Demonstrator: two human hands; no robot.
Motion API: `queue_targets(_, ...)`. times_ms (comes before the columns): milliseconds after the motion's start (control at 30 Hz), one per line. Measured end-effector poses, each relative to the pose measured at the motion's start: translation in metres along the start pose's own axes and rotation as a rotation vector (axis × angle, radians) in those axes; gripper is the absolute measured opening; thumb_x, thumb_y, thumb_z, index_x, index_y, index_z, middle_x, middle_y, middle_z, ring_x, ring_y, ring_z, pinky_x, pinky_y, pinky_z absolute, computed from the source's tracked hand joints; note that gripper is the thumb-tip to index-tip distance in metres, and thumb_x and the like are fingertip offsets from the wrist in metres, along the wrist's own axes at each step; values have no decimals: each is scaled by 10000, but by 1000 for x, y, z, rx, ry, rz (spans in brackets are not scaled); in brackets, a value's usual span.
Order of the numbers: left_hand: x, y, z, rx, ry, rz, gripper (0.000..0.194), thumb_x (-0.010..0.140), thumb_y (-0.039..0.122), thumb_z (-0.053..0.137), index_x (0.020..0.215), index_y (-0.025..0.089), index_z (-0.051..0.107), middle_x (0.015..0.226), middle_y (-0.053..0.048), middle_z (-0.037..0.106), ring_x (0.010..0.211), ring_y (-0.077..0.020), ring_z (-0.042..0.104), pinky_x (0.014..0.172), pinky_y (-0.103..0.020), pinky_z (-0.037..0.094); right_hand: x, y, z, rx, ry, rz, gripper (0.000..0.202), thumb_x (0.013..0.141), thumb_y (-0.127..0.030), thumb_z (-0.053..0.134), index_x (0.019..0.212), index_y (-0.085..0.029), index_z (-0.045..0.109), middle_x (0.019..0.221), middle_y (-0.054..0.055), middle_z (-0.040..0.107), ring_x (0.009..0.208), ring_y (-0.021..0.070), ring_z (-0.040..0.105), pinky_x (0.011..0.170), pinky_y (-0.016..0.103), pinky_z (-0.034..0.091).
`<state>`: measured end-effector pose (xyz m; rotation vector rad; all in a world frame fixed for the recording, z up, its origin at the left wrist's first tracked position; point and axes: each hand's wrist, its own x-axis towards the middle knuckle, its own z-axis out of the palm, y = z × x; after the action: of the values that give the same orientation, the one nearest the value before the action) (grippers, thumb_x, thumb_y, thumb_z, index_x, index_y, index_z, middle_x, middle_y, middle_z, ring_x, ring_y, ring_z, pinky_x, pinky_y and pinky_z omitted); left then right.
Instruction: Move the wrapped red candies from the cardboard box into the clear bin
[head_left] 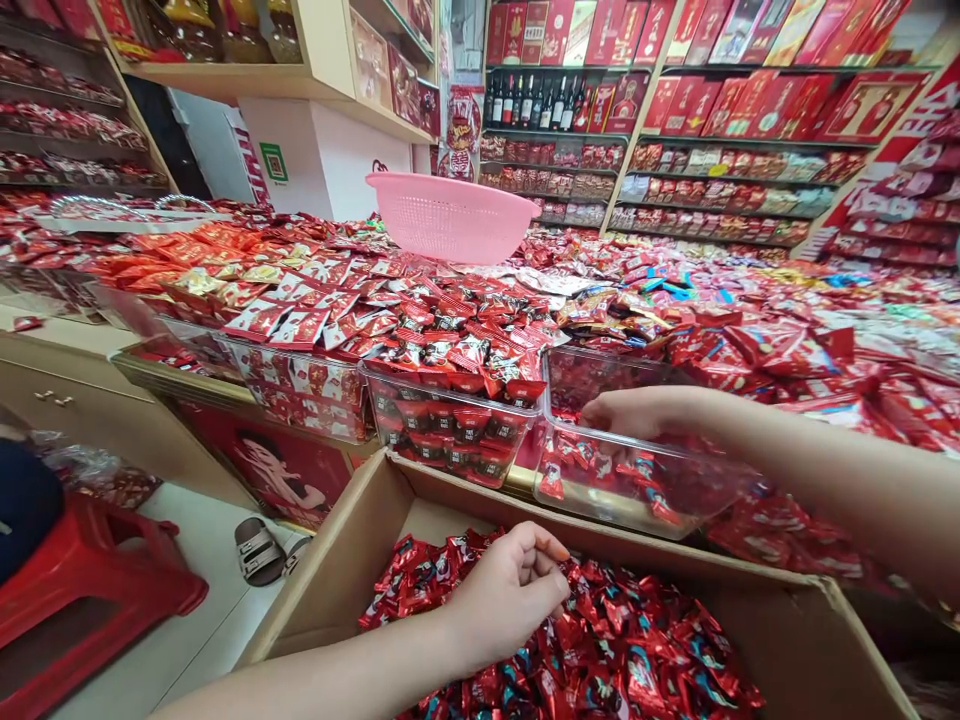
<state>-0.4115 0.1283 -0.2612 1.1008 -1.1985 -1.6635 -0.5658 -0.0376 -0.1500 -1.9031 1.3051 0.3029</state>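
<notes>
My left hand (506, 595) is over an open cardboard box (787, 640), just above a heap of red-wrapped candies (622, 650). Its fingers are curled toward the thumb; whether anything is inside them is hidden. My right hand (634, 415) reaches down into a clear plastic bin (697, 490) behind the box. Small red candies (585, 460) lie in that bin around its fingertips. The fingers point downward and show only dimly through the plastic, so their grip is unclear.
Beside that bin stands a full clear bin (457, 430) of dark-and-red packets. A pink plastic basket (454, 220) rests on the candy piles behind. On the left are a red stool (97, 580) and a sandal (259, 552) on the floor. Stocked shelves (570, 133) line the back.
</notes>
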Motion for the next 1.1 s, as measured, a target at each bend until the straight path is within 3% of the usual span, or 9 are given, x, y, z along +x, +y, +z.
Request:
queue_targets(133, 3, -4, -2, 6, -11, -2, 152, 689, 137, 524, 829, 147, 468, 628, 48, 468, 583, -89, 476, 562, -227, 333, 15, -3, 17, 54, -90, 33, 139, 621, -96, 542, 704, -156, 449, 483, -58, 529, 508, 127, 587, 561, 241, 463)
queue_targets(300, 4, -2, -2, 28, -7, -18, 133, 680, 110, 514, 806, 137, 480, 620, 56, 444, 573, -74, 409, 558, -218, 318, 15, 3, 16, 53, -82, 54, 174, 603, -85, 577, 676, -152, 434, 443, -51, 539, 498, 138, 599, 581, 260, 483)
queue_targets(467, 6, -5, -4, 106, -28, -54, 117, 666, 95, 498, 776, 136, 505, 603, 57, 453, 556, -70, 398, 539, -206, 315, 14, 15, 18, 106, -223, 73, 213, 578, -241, 672, 600, -128, 494, 439, -1, 561, 542, 164, 621, 611, 274, 500)
queue_targets(833, 10, -5, -12, 597, -119, -100, 158, 713, 151, 487, 839, 135, 581, 627, 35, 515, 568, -77, 467, 517, -166, 378, 18, 16, 13, 75, -249, 53, 303, 571, -328, 714, 705, -111, 550, 579, 28, 633, 636, 156, 631, 685, 282, 502)
queue_targets(1000, 15, -9, -24, 862, -134, -88, 184, 719, 177, 522, 876, 185, 617, 793, -16, 636, 764, -165, 583, 701, -254, 437, 12, 16, 15, -9, -271, 41, 326, 600, -362, 698, 784, -120, 583, 672, 44, 655, 701, 158, 622, 713, 287, 484)
queue_targets(1100, 21, -14, -43, 1016, -105, -163, 130, 703, 180, 596, 827, 168, 631, 894, -63, 642, 922, -245, 568, 838, -364, 404, 10, 14, 9, -99, -185, 23, 278, 654, -341, 655, 801, -111, 599, 721, 69, 657, 739, 181, 610, 726, 306, 464)
